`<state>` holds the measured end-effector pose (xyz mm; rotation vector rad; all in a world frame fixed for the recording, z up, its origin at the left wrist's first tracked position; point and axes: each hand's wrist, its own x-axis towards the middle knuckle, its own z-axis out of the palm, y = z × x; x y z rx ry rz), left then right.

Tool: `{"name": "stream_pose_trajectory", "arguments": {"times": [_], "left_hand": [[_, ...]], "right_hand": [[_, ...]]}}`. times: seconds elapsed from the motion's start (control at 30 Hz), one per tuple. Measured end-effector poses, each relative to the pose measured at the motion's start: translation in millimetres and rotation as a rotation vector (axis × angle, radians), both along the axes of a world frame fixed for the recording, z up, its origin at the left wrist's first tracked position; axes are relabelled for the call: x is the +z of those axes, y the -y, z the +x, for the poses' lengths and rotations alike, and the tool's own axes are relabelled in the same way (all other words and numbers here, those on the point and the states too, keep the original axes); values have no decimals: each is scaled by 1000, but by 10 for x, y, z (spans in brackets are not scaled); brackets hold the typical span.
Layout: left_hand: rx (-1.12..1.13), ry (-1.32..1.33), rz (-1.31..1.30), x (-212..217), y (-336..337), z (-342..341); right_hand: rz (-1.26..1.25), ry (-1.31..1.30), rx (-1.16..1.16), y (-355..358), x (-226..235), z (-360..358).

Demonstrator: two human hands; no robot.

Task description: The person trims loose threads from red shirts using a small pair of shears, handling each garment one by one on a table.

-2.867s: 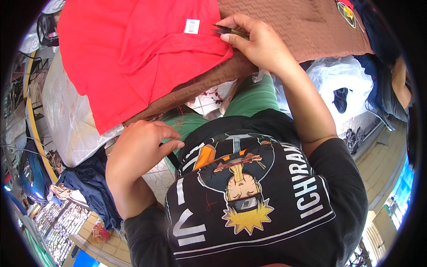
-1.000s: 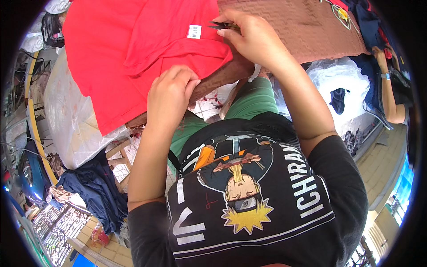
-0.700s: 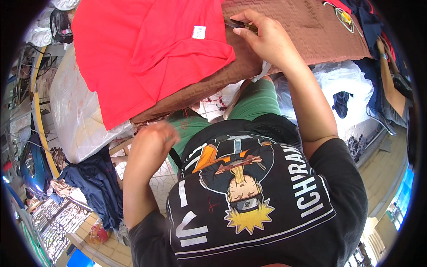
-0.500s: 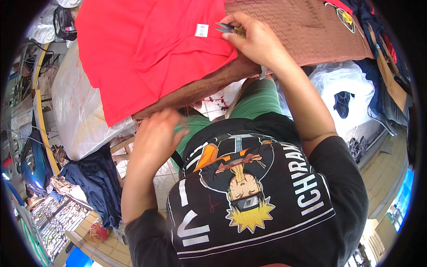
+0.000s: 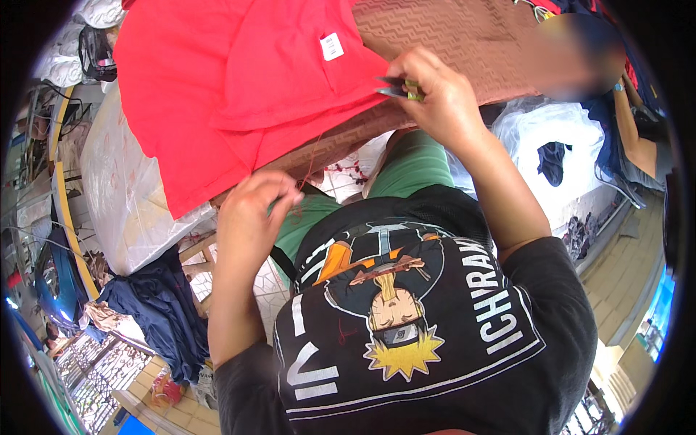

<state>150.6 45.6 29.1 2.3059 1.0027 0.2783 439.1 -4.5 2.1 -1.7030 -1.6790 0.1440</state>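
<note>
right hand (image 5: pixel 444 98) gripping snips (image 5: pixel 396 93); left hand (image 5: pixel 250 206) near red garment (image 5: pixel 217 94)

One head-worn fisheye looks down from close above — past the wearer's chest (image 5: pixel 420 319) and over the near edge of the brown-covered table (image 5: pixel 464 51).

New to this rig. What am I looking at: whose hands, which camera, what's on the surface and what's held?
No robot here: a person works bare-handed. Every picture comes from one wide fisheye camera on their head, looking down, so edges bend and their own black T-shirt fills the bottom. Red cloth with a white tag lies on a brown patterned cover. The right hand holds small snips. The left hand is by the cloth's near edge; I can't tell if it grips anything. The forearm at far right is someone else's.
</note>
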Motion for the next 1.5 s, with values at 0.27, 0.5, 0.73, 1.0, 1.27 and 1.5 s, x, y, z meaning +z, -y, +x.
{"name": "stream_pose_trajectory", "arguments": {"times": [0.27, 0.5, 0.73, 1.0, 1.27, 1.5], "left_hand": [[108, -1145, -175, -359, 66, -1347], [184, -364, 30, 228, -177, -496], [365, -16, 589, -328, -551, 382], [699, 82, 820, -799, -477, -709], [716, 195, 673, -1103, -238, -1228], [554, 407, 722, -719, -182, -1111]], "right_hand": [[-157, 92, 96, 8, -198, 11], [-133, 112, 206, -229, 10, -310], [199, -141, 221, -547, 103, -491], [359, -376, -357, 90, -301, 1200], [55, -275, -490, -111, -791, 1427], [-53, 22, -578, -121, -476, 1420]]}}
